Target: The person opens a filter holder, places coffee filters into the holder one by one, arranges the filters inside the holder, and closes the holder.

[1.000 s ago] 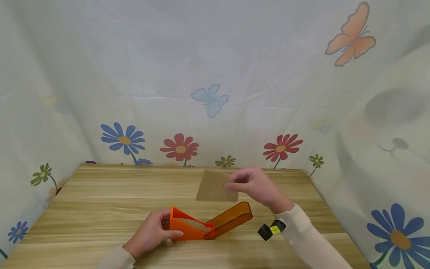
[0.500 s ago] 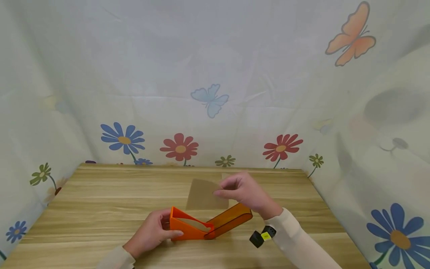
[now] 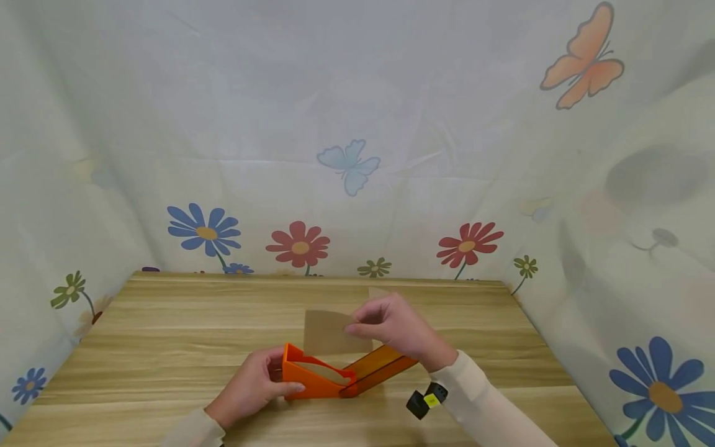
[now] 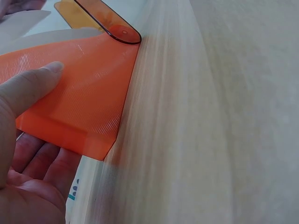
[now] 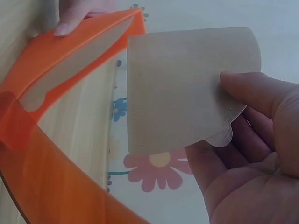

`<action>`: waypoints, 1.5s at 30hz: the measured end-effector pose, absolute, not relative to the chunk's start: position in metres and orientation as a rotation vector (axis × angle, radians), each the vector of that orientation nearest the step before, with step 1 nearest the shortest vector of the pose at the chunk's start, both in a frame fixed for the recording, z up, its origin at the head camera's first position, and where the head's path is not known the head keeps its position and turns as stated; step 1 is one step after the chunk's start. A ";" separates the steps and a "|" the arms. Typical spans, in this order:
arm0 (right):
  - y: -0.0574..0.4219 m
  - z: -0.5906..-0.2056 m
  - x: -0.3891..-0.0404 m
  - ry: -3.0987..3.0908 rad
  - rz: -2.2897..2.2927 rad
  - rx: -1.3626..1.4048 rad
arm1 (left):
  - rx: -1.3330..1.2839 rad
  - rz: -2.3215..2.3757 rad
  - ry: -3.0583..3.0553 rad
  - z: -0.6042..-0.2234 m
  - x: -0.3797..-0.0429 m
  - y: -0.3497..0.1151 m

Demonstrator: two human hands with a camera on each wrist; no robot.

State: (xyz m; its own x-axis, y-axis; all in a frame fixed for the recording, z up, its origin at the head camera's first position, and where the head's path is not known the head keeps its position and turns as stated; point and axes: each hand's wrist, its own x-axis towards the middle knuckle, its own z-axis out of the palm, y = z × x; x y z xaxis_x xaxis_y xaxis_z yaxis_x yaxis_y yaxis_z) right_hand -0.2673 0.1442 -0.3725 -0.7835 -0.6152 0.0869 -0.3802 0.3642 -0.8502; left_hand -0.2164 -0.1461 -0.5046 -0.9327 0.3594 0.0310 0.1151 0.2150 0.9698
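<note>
An orange coffee filter holder [image 3: 315, 386] stands on the wooden table, its see-through amber lid [image 3: 371, 371] swung out to the right. Brown paper filters [image 3: 319, 372] show inside it. My left hand [image 3: 254, 383] grips the holder's left end, with the thumb on the near side [image 4: 70, 93] and the fingers behind and beneath. Between thumb and fingers, my right hand [image 3: 399, 326] pinches one brown coffee filter [image 5: 187, 88] by its edge, above and behind the holder. The filter's crimped seam and small tab show in the right wrist view.
A pale paper corner [image 3: 377, 292] peeks out behind the right hand on the table [image 3: 195, 323]. A white curtain [image 3: 251, 124] printed with flowers and butterflies surrounds the table. A small black device [image 3: 427, 400] is strapped to the right wrist.
My right hand has moved left and down toward the holder with the coffee filter, uncovering a pale paper corner behind it. The left hand and holder have stayed in place.
</note>
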 end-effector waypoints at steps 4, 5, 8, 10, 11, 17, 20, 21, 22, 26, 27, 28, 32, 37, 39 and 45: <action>0.141 -0.376 -0.266 2.413 -1.341 -0.893 | 0.446 1.814 2.266 -0.504 -0.216 -0.146; 0.140 -0.377 -0.266 2.423 -1.330 -0.901 | 0.443 1.813 2.267 -0.504 -0.216 -0.146; 0.137 -0.379 -0.265 2.440 -1.300 -0.927 | 0.455 1.813 2.274 -0.504 -0.216 -0.145; 0.135 -0.379 -0.265 2.429 -1.295 -0.925 | 0.463 1.810 2.279 -0.504 -0.216 -0.145; 0.134 -0.380 -0.264 2.421 -1.294 -0.920 | 0.469 1.806 2.286 -0.504 -0.216 -0.145; 0.130 -0.382 -0.261 2.382 -1.309 -0.911 | 0.462 1.788 2.303 -0.502 -0.216 -0.145; 0.127 -0.384 -0.260 2.378 -1.310 -0.934 | 0.457 1.782 2.306 -0.501 -0.216 -0.144; 0.127 -0.385 -0.260 2.380 -1.307 -0.940 | 0.456 1.778 2.309 -0.501 -0.216 -0.144; 0.126 -0.386 -0.260 2.384 -1.302 -0.941 | 0.454 1.775 2.312 -0.501 -0.216 -0.144; 0.124 -0.389 -0.259 2.402 -1.280 -0.926 | 0.448 1.771 2.312 -0.501 -0.217 -0.145; 0.124 -0.390 -0.259 2.407 -1.274 -0.928 | 0.446 1.771 2.308 -0.502 -0.217 -0.145; 0.123 -0.390 -0.259 2.414 -1.263 -0.929 | 0.443 1.774 2.303 -0.502 -0.217 -0.145; 0.120 -0.393 -0.258 2.425 -1.223 -0.939 | 0.447 1.774 2.309 -0.502 -0.217 -0.146; 0.118 -0.397 -0.258 2.424 -1.185 -0.908 | 0.471 1.780 2.323 -0.503 -0.216 -0.146; 0.117 -0.397 -0.258 2.434 -1.167 -0.895 | 0.478 1.786 2.321 -0.504 -0.216 -0.146; 0.114 -0.397 -0.256 2.473 -1.103 -0.917 | 0.488 1.788 2.336 -0.507 -0.216 -0.146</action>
